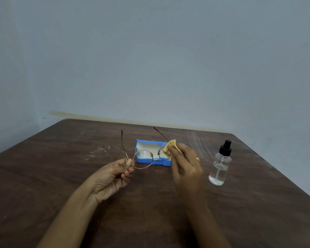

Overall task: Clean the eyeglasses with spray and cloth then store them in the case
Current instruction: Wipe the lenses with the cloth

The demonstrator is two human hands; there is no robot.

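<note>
Rose-metal frame: eyeglasses (151,156) were held up off the tabletop (61,176), temples unfolded and pointing toward the far edge.
Left hand (113,176): grip pinched the frame at the left hinge, beside the bare lens.
Right hand (184,167): grip pressed a yellow cloth (169,149) around the other lens, fingers closed on it.
Case (145,151): blue, lying open with a pale lining, near the far edge, directly behind the glasses.
Spray bottle (220,167): clear with a black nozzle, upright toward the right edge, apart from both hands.
Step, as judged: wiping one lens; second lens and storing not yet done.
Technique: support the rim near the wiped lens, rub lightly in small circles on both faces, avoid twisting the thin bridge.
</note>
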